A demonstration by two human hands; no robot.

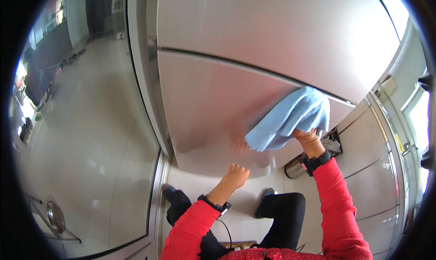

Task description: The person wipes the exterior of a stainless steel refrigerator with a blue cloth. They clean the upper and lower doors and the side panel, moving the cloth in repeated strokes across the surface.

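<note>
A light blue cloth (289, 120) is spread against the lower door (201, 100) of a pale, glossy refrigerator, just below the seam between its two doors. My right hand (306, 136) grips the cloth near the door's right side; its fingers are mostly hidden under the folds. In front of the door's bottom edge, my left hand (237, 176) hangs with curled fingers and nothing visible in it. The upper door (265, 31) rises beyond the seam. Both wrists wear black bands.
On the left stands a framed glass sliding door (85, 130). Cabinets (371, 171) line the right side below a counter with a tap (408, 148). A cylindrical metal bin (295, 167) and a black crate (335, 143) sit beside the refrigerator. My legs straddle the tiled floor (238, 205).
</note>
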